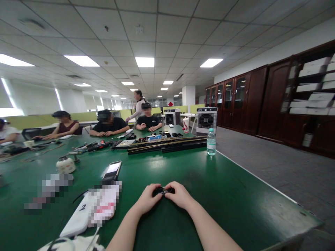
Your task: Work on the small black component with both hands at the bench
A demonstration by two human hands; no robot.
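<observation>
Both my hands meet over the green table (167, 170), in the lower middle of the head view. Between them is a small black object (163, 191) with a shiny bit at its centre; its kind is too small to make out. My left hand (149, 199) pinches its left end between thumb and fingers. On its right end, my right hand (179, 195) has a similar pinch. Fingers cover much of the object.
To the left lie a white power bank (75, 216) marked 2, a phone (112, 171) and a round white jar (66, 164). A water bottle (211, 142) stands near the right edge. Black rails (167, 144) and tools lie farther back; several people sit beyond.
</observation>
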